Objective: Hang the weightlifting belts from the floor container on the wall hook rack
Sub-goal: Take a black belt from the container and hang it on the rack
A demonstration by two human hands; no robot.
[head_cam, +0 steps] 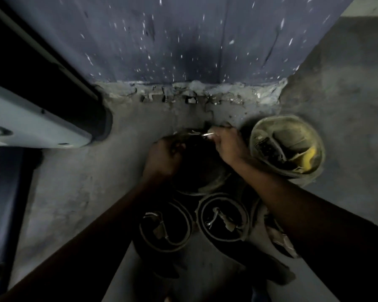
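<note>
On rough concrete floor [79, 188], both hands' fingers pinching coiled dark belt [202, 182], metal prong [207, 134] glinting.

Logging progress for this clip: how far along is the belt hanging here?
Early, by the look of it. No hook rack or hung belt is in view, so nothing shows as done. In hand: the left hand and right hand both grip a dark coiled belt near the wall. Left: two coiled belts on the floor, plus a yellowish belt to the right.
</note>
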